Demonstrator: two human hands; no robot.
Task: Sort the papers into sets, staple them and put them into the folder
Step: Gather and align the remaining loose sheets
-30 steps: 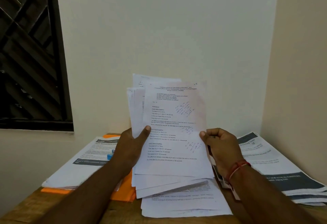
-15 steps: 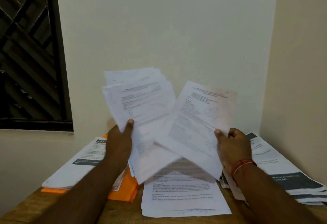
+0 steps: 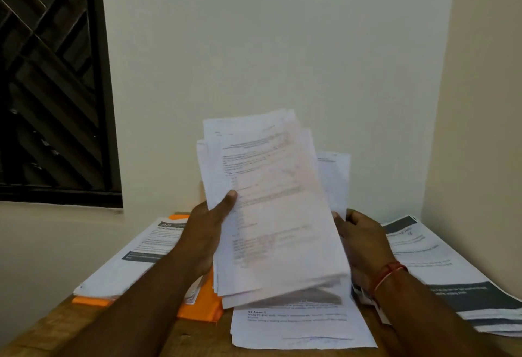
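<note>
Overlying orange folder: printed sheets.

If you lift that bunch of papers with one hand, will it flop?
Probably floppy: the bunch of papers is thin loose sheets, fanned apart at the bottom. Some may slide out, since the left hand grips only one side.

Dim, warm indoor light — held papers motion-blurred, print unreadable; wide-angle bend at edges.
</note>
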